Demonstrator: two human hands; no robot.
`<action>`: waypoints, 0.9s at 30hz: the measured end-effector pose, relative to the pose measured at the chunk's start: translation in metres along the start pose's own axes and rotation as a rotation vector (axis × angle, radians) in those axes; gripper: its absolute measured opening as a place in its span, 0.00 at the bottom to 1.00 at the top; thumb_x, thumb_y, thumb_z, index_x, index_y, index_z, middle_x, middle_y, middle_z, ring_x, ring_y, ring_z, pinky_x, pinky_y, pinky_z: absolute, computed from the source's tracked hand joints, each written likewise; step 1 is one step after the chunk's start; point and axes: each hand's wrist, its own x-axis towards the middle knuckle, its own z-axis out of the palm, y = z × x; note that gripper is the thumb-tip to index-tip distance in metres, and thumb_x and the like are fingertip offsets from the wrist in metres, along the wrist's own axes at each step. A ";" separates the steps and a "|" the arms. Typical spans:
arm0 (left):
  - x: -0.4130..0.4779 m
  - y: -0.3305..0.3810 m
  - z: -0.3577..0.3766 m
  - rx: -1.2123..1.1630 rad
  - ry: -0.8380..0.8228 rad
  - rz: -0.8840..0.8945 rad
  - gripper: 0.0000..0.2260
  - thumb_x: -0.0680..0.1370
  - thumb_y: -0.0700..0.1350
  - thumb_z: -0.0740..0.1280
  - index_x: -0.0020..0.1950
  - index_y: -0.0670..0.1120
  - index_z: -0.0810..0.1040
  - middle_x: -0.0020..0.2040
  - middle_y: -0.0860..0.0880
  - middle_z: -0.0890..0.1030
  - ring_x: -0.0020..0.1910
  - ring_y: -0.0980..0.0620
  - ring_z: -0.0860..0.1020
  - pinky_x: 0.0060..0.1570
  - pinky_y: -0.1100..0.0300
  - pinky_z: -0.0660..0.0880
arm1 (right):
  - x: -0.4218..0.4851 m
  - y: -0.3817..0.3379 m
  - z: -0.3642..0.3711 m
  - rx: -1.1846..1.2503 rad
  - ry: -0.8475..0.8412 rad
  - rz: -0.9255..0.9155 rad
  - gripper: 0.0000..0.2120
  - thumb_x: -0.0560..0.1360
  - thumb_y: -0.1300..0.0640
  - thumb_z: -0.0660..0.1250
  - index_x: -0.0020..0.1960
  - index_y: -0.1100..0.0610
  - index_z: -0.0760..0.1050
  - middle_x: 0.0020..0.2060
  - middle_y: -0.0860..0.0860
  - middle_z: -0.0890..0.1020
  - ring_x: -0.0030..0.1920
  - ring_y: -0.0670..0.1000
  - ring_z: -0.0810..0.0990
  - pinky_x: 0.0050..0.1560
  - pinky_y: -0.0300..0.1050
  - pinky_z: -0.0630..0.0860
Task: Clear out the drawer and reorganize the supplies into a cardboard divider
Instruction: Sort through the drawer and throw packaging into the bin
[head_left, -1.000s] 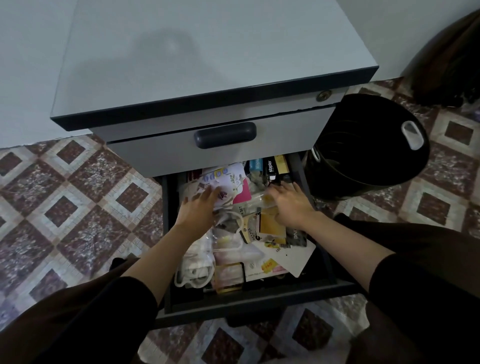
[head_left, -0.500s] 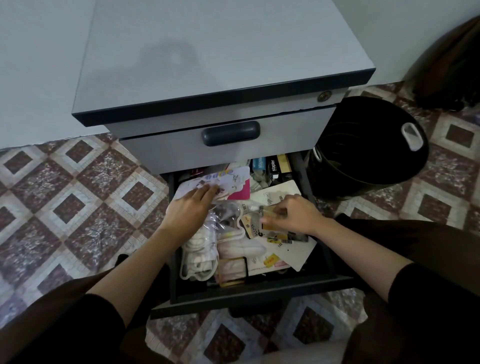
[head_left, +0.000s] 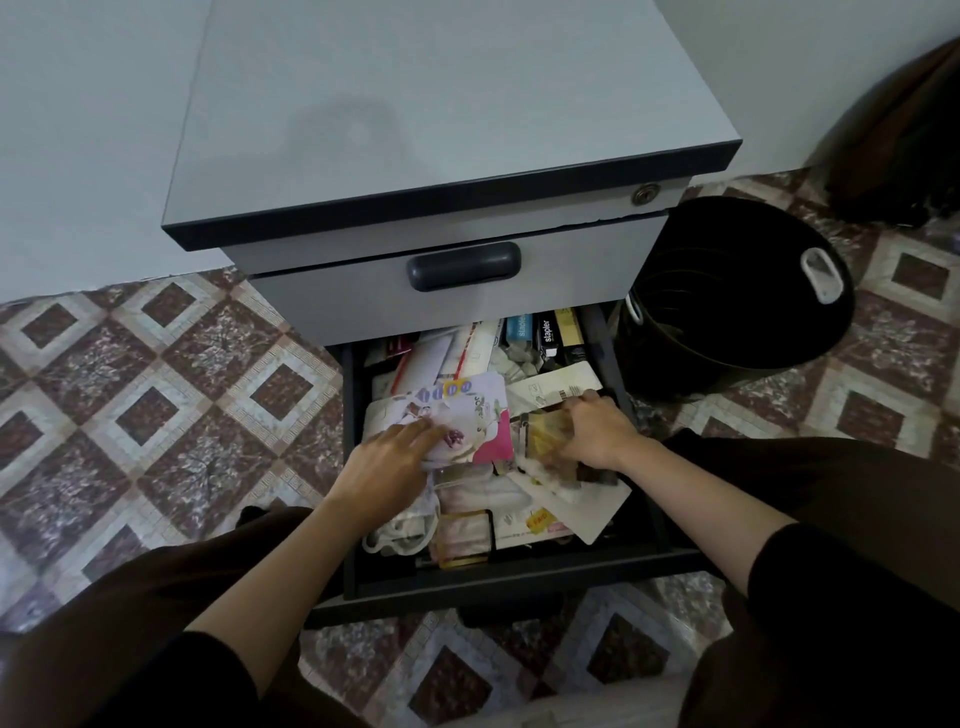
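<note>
- Tiled floor is being overhung by the drawer (head_left: 488, 577), crammed with supplies (head_left: 498, 499).
- A printed packet (head_left: 467, 410) is being pressed by the flat left hand (head_left: 387, 467), a yellow packet (head_left: 543, 436) gripped by the right hand (head_left: 597, 434).
- Clearing is apparently just being started.

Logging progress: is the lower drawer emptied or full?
Full. The lower drawer holds heaped packets and a stapler box; the left hand rests on a printed packet, the right hand grips a yellow packet.

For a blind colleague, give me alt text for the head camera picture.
Two hands reach into a cluttered open drawer of a grey cabinet: the left hand rests on a white-and-pink card, the right hand grips a yellow packet. A black bin stands beside the cabinet.
</note>
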 end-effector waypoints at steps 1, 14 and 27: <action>-0.001 -0.001 0.003 -0.035 -0.022 0.011 0.21 0.65 0.51 0.73 0.56 0.46 0.80 0.53 0.46 0.82 0.45 0.46 0.83 0.34 0.55 0.79 | 0.000 0.000 -0.001 -0.014 -0.004 0.002 0.41 0.66 0.41 0.74 0.71 0.59 0.63 0.67 0.57 0.67 0.67 0.59 0.64 0.66 0.51 0.66; 0.047 -0.035 -0.003 -0.489 -0.296 -0.428 0.38 0.71 0.55 0.72 0.75 0.46 0.58 0.72 0.45 0.63 0.67 0.44 0.67 0.64 0.50 0.68 | 0.004 0.000 0.001 0.038 -0.048 0.085 0.19 0.65 0.47 0.77 0.38 0.57 0.70 0.47 0.55 0.75 0.49 0.54 0.74 0.44 0.42 0.67; 0.053 -0.033 0.003 -0.492 -0.385 -0.649 0.43 0.65 0.62 0.74 0.71 0.40 0.62 0.66 0.42 0.67 0.66 0.43 0.65 0.63 0.54 0.67 | 0.001 0.000 0.000 0.171 -0.106 0.108 0.19 0.66 0.51 0.77 0.49 0.61 0.75 0.47 0.53 0.78 0.45 0.50 0.75 0.43 0.42 0.70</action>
